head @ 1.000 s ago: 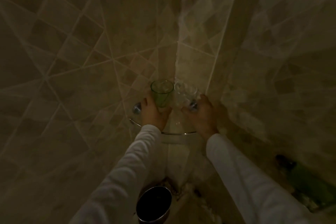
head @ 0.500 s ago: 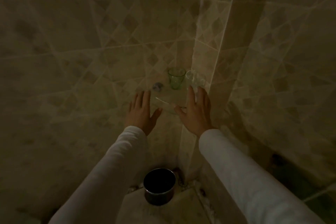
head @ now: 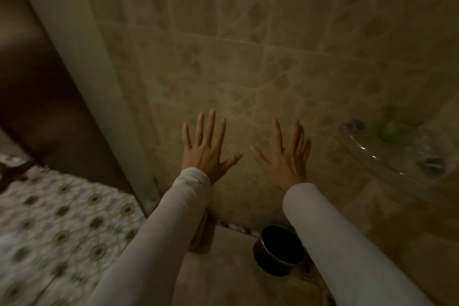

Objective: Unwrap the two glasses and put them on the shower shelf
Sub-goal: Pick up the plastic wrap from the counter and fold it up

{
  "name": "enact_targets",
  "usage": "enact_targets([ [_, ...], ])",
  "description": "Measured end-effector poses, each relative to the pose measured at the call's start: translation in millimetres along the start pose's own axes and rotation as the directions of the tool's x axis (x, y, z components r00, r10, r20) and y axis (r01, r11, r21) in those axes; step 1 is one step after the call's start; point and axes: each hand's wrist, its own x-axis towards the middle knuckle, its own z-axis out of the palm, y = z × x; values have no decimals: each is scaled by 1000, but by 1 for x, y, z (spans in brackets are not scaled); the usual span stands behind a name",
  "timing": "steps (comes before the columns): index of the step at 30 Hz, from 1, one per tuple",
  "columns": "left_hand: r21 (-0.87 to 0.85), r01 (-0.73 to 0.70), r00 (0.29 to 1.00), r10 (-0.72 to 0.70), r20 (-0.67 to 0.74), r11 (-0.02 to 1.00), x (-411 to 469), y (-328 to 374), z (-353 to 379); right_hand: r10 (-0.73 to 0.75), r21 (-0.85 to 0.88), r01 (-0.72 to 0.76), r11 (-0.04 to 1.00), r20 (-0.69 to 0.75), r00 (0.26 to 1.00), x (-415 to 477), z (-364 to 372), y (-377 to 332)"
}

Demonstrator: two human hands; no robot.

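- The left hand is spread flat in the air in front of the wall. Its fingers are straight and fanned wide, the thumb points out to the side, and it holds nothing.
- The right hand matches it, with long straight fingers apart, the thumb pointing toward the other hand, and nothing in its grasp.
- Both arms wear smooth, pale, close-fitting sleeves that reach the wrists.
- The shower shelf is at the right edge, well apart from both hands. It is a clear glass plate with a curved, glinting front rim.
- Two round, dull metal fittings show at the shelf, one near each end of the curve.
- A green glass shows as a soft, translucent green smear on the shelf, close to the wall.
- The second glass cannot be made out in the blur.
- The tiled wall is glossy beige with pale grout lines and darker diamond insets.
- A small round metal pot with a dark interior sits on the floor at the foot of the wall, below the right forearm.
- At the left, a pale, smooth upright frame borders a patterned floor of light tiles dotted with dark round motifs.
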Motion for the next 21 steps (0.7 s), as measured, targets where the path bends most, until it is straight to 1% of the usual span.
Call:
enact_targets([
  [2, 29, 72, 997, -72, -12, 997, -18, -34, -2, -44, 0, 44, 999, 20, 999, 0, 15, -28],
  [5, 67, 162, 986, -163, 21, 985, -50, -86, -3, -110, -8, 111, 994, 57, 992, -4, 36, -69],
  [11, 109, 341, 934, -350, 77, 934, -126, -187, -15, -249, 36, 246, 969, 140, 958, -20, 70, -167],
  [14, 147, 428, 895, -440, 67, 892, -159, -233, -29, -325, 76, 317, 945, 180, 928, -30, 85, -223],
  [16, 125, 490, 865, -499, 54, 863, -176, -258, -38, -382, 105, 368, 924, 194, 904, -39, 93, -257],
  [18, 93, 542, 837, -547, 30, 835, -191, -280, -48, -444, 151, 420, 895, 205, 872, -49, 103, -293],
  [21, 111, 589, 803, -595, 32, 801, -213, -303, -62, -522, 250, 471, 846, 213, 826, -64, 117, -340],
])
